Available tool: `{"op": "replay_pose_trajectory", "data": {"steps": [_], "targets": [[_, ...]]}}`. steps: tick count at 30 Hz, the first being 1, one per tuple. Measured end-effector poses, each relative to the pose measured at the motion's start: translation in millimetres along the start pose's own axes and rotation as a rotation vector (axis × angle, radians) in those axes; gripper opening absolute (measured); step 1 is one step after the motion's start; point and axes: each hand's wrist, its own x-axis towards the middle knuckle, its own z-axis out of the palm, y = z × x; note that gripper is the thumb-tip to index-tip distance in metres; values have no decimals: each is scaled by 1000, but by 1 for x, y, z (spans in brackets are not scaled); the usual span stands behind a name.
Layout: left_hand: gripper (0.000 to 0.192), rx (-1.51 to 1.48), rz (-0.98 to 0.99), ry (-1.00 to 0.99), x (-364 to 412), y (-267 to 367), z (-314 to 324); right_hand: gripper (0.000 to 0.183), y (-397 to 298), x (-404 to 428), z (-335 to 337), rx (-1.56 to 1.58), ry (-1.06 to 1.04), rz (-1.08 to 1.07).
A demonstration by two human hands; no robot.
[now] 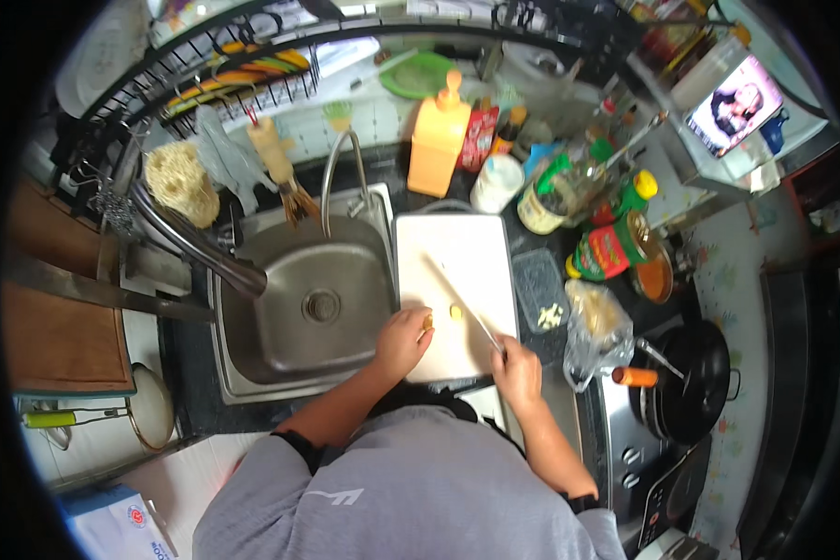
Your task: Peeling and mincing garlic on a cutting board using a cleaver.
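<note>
A white cutting board (455, 241) lies beside the sink. At its left edge my left hand (400, 346) pinches a small brownish piece, possibly ginger (428, 322), between thumb and fingers. My right hand (518, 371) grips a kitchen knife (465, 297) by its handle, low on the board's right side. The blade slants up and left across the board, its edge blurred. Just left of the blade a small yellow slice (456, 312) rests on the board. To the right, a clear plastic container (537, 276) holds small pale chopped pieces (550, 316).
Left of the board is a steel sink (287, 280) with a dark faucet (203, 245). A yellow pump bottle (437, 143), a white tub (497, 183) and jars (605, 252) stand behind. A plastic bag (595, 329) and a lidded black pan (693, 381) are at right.
</note>
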Motion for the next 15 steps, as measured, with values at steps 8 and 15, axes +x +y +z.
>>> {"op": "replay_pose_trajectory", "data": {"steps": [8,15], "targets": [[23,-967,-442,418,109,28,-35,16,35,-25,-17,94,42,99],[24,199,97,824,256,59,-90,16,33,-30,-31,16,-118,-67]]}}
